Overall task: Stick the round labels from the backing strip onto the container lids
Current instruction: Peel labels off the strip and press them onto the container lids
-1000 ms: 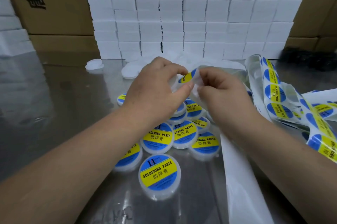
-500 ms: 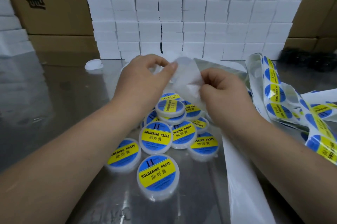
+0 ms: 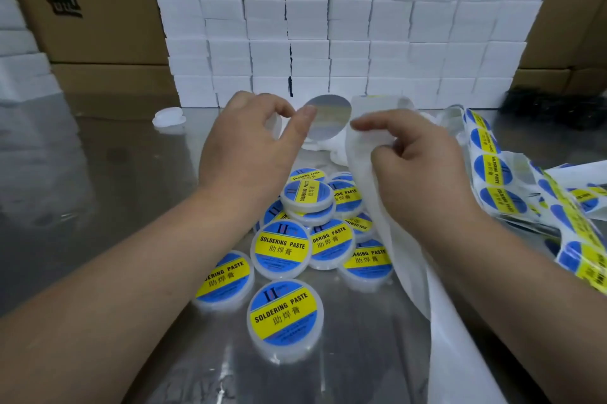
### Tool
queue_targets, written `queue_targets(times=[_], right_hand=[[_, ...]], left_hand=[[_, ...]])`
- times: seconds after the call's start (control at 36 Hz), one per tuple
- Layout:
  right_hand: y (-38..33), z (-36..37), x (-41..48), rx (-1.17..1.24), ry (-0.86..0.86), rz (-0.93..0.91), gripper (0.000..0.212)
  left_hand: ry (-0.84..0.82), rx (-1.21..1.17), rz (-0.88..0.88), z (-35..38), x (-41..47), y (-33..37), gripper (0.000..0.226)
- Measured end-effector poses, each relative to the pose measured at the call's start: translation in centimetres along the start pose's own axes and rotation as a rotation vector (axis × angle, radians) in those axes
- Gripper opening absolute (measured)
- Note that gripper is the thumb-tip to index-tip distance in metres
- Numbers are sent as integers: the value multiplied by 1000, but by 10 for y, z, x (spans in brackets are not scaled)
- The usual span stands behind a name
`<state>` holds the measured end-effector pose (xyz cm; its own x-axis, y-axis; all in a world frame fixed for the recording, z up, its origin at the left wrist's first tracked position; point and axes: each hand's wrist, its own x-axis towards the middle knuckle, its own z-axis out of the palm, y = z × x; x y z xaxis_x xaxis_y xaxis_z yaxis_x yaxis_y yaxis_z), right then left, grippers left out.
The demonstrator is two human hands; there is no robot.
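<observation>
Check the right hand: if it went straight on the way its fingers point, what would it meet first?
Most likely the round label held by the left hand: the right hand, gripping the backing strip, points its fingers left toward the label's edge. Depth is unclear, so it might pass in front.

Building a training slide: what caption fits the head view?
Left hand pinches a peeled round label while right hand grips the backing strip above labelled soldering-paste containers on a metal table.
</observation>
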<state>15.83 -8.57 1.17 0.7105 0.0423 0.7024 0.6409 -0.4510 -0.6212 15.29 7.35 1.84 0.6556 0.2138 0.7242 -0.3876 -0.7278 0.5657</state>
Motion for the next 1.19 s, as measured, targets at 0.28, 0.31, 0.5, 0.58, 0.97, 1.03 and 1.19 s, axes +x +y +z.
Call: queue_targets(times=[0.28, 0.31, 0.5, 0.58, 0.97, 1.03, 1.19], right_hand=[[-6, -2, 1, 229, -51, 194, 25], [-6, -3, 2, 257, -49, 206, 25], [-5, -3, 2, 255, 8, 268, 36], [-5, -2, 2, 226, 16, 279, 28], [-5, -1, 4, 263, 27, 259, 29], [-6, 0, 2, 285, -21, 264, 31], [-11, 3, -1, 308, -180, 254, 38]], left_hand=[[37, 114, 147, -7, -1, 4, 41], [37, 119, 165, -7, -1, 5, 43], [26, 148, 274, -11, -2, 10, 49], [15, 180, 279, -11, -1, 9, 49], [-77, -539, -334, 2, 11, 3, 23], [-153, -762, -417, 3, 11, 6, 26], [-280, -1051, -487, 3, 7, 11, 26]])
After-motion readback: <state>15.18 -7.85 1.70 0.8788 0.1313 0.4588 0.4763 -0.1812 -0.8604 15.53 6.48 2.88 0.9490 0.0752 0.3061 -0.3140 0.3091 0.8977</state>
